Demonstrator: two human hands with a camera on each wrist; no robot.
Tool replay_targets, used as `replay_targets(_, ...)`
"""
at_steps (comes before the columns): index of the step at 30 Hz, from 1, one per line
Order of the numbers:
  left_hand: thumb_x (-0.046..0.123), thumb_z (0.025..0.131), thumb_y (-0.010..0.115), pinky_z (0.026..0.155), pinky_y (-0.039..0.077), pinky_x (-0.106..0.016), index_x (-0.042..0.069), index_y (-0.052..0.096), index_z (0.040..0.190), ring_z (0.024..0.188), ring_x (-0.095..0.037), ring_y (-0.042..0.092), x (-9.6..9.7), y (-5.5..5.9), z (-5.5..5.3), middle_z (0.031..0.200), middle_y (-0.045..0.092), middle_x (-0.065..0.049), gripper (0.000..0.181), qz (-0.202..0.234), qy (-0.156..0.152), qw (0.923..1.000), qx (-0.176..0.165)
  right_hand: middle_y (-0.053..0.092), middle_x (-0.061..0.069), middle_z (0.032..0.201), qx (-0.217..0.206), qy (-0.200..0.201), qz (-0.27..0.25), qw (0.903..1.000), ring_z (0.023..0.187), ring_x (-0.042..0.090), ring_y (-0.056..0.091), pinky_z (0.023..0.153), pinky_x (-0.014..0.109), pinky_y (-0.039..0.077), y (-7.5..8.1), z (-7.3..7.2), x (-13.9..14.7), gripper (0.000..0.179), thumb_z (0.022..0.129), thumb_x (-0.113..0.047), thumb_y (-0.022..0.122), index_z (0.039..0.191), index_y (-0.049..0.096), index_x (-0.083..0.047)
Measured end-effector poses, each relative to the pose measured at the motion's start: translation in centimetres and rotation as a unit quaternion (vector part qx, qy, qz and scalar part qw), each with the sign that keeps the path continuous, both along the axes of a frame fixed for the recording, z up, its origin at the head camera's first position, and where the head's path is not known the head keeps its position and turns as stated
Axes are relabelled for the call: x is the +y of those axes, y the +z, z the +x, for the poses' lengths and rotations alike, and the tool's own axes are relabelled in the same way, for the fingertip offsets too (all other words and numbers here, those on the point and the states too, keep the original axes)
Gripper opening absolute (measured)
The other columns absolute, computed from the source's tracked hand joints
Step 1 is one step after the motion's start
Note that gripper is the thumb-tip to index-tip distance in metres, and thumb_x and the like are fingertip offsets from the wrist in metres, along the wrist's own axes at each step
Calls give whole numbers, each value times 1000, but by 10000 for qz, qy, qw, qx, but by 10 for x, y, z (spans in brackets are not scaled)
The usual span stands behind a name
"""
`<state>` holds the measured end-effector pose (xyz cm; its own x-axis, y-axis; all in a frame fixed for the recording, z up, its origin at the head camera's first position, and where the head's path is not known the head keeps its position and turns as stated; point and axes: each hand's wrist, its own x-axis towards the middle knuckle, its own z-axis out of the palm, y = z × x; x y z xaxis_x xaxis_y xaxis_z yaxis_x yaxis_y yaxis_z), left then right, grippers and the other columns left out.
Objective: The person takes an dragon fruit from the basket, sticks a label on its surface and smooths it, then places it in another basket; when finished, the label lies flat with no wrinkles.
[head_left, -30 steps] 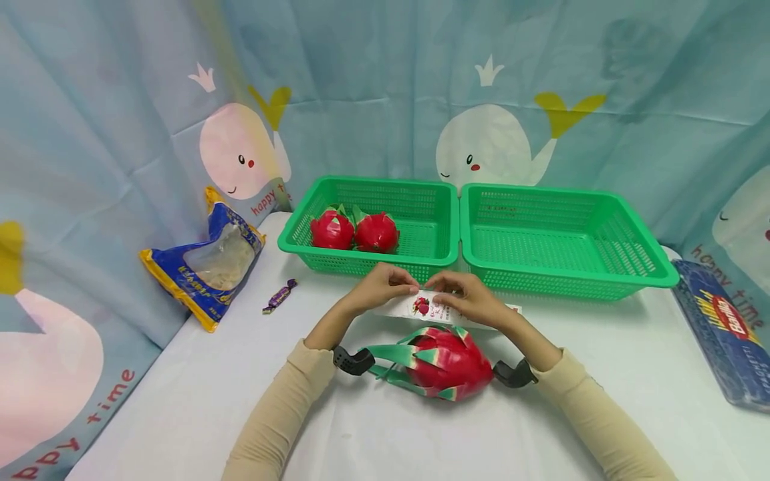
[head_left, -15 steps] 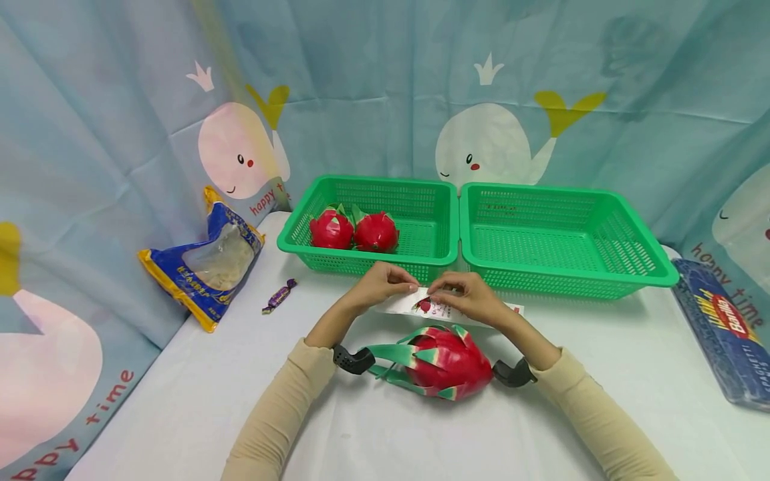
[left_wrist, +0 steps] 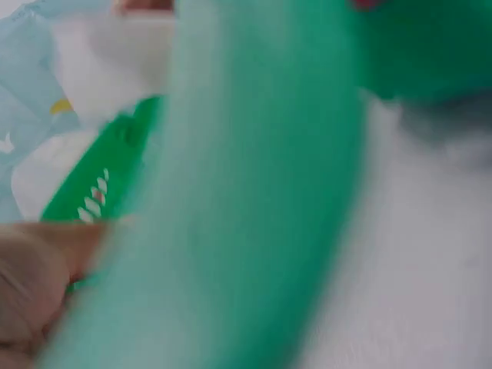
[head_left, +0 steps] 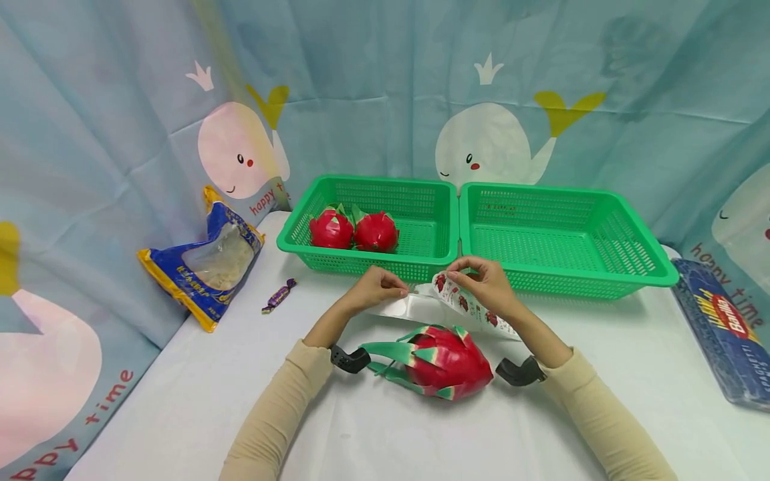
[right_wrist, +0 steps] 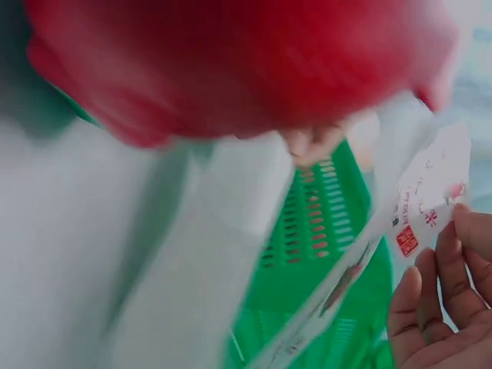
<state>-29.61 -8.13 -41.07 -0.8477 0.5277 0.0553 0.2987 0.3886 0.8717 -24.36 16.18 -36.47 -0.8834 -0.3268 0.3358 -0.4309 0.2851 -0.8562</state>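
Note:
My left hand (head_left: 375, 288) pinches one end of a white backing strip (head_left: 421, 309) behind a large dragon fruit (head_left: 452, 364). Between thumb and fingertips, my right hand (head_left: 486, 284) holds the lifted end of a strip of dragon fruit stickers (head_left: 466, 304), which slants down to the right, peeled up from the backing. The right wrist view shows the printed sticker strip (right_wrist: 423, 207) apart from the pale backing strip (right_wrist: 204, 261). In the left wrist view a blurred green leaf (left_wrist: 231, 184) of the fruit hides most of the work; part of the left hand (left_wrist: 38, 280) shows.
Two green baskets (head_left: 568, 286) stand side by side at the back; the left one holds two smaller dragon fruits (head_left: 376, 232). A purple wrapped candy (head_left: 279, 296) and a blue-yellow bag (head_left: 207, 267) lie left. A blue Barilla spaghetti pack (head_left: 724, 327) lies at the right edge.
My right hand has moved right and slightly up, lifting the printed sticker strip off its white backing. My left hand has shifted slightly left. The large dragon fruit stays in place.

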Motion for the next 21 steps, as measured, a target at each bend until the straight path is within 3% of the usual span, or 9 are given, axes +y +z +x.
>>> replay_targets(2,8,85,65,56,34,-18,-3,71,92,66,-4,49,-2,-1,-1,89,70,-16,15,-54,-44,10000,-21,65,9,92,-17,-81,2,10000,81,8,61,70,24,54,-3,-4,3,12,88,-3,59,94,63,6)
replay_targets(4,9,86,64,60,37,-17,-2,71,94,70,-4,50,-3,-2,-2,92,70,-15,16,-56,-74,9999,-88,64,11,94,-76,-57,75,9999,75,14,61,63,25,53,-8,-9,6,11,88,-5,59,94,64,4)
replay_targets(7,15,89,60,72,43,-20,-1,71,97,84,-6,56,-2,2,-3,98,70,-13,21,55,-15,9996,-292,64,14,96,-13,99,316,9994,72,20,62,59,28,52,-17,-15,5,11,88,-8,61,94,65,-1)
replay_targets(10,22,91,58,84,44,-24,2,71,99,98,-9,57,0,9,-1,103,70,-10,26,135,57,9986,-518,65,11,96,342,330,642,9968,76,21,62,61,29,53,-23,-17,0,9,87,-11,63,93,66,-5)
replay_targets(13,24,88,62,80,43,-25,3,71,99,95,-10,57,3,15,2,101,70,-7,25,81,88,9971,-757,66,5,94,853,483,973,9904,83,16,58,65,26,53,-27,-19,-6,6,86,-13,64,90,67,-10)
replay_targets(16,18,83,68,67,39,-21,3,71,98,81,-8,54,6,17,3,96,71,-7,21,27,71,9956,-937,67,0,91,1259,538,1212,9831,84,10,56,65,23,52,-30,-20,-10,4,85,-13,66,88,68,-13)
replay_targets(19,12,81,70,61,38,-19,0,71,97,72,-6,54,7,16,4,92,72,-10,20,41,44,9956,-931,66,0,90,1341,572,1208,9819,83,8,56,63,22,51,-31,-20,-11,4,84,-12,66,87,68,-13)
replay_targets(21,9,81,69,60,41,-18,-2,70,95,69,-5,56,7,14,3,91,71,-12,18,50,33,9969,-787,66,3,90,1191,581,1012,9860,78,11,58,59,23,52,-30,-19,-10,4,85,-10,65,87,67,-11)
